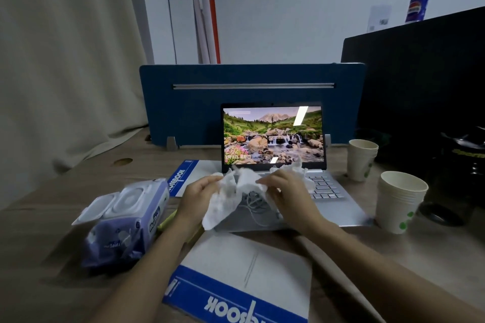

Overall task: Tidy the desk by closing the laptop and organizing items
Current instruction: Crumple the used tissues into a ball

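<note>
Hands crumpling tissue over an open laptop

Laptop [273, 139] stands open at frame centre on the tabletop [393, 249]; both forearms reach in from below, left hand [195, 198] and right hand [284, 189] with fingers pinching white tissue [236, 191] above its keyboard.

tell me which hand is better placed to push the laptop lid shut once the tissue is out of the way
Right, probably. The right hand grips the crumpled tissue directly over the open laptop keyboard, nearer the lid. The left hand holds the tissue at the laptop's left edge. A white cable lying on the laptop needs clearing first.
</note>
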`<state>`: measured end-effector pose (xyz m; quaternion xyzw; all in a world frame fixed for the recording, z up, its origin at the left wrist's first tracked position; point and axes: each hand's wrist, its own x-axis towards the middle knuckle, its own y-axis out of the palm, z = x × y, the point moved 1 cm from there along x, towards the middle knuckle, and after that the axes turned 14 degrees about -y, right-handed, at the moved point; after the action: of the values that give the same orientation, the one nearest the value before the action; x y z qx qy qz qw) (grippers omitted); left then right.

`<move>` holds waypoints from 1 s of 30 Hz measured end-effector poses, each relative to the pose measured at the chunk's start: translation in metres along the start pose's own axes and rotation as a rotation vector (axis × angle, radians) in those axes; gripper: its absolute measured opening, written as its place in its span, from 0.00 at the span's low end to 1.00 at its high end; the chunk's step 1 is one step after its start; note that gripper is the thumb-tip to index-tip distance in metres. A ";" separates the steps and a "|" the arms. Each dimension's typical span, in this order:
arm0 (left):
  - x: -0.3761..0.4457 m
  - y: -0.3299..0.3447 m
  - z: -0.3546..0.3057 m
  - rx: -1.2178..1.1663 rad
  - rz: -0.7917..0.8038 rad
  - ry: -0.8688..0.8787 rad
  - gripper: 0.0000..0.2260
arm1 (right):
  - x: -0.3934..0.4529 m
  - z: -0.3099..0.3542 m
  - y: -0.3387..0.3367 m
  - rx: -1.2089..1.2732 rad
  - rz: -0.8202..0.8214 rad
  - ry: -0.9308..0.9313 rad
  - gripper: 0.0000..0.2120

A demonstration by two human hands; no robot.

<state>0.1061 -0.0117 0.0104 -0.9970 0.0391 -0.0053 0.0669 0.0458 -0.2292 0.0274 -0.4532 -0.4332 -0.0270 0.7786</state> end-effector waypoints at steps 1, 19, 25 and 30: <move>0.002 0.000 0.000 -0.060 0.015 -0.024 0.09 | 0.002 0.001 0.006 0.003 -0.002 -0.006 0.10; 0.004 -0.007 0.006 0.064 0.157 0.052 0.17 | 0.039 0.001 0.051 0.189 -0.052 0.051 0.06; 0.012 -0.007 0.012 -0.010 0.071 0.028 0.07 | 0.037 -0.007 0.048 0.318 -0.011 0.092 0.09; 0.014 -0.008 0.014 -0.014 0.010 0.038 0.05 | 0.039 -0.032 0.029 0.277 -0.036 0.117 0.09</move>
<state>0.1211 -0.0030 -0.0019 -0.9969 0.0454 -0.0238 0.0594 0.1034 -0.2218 0.0283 -0.3310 -0.3948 -0.0072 0.8570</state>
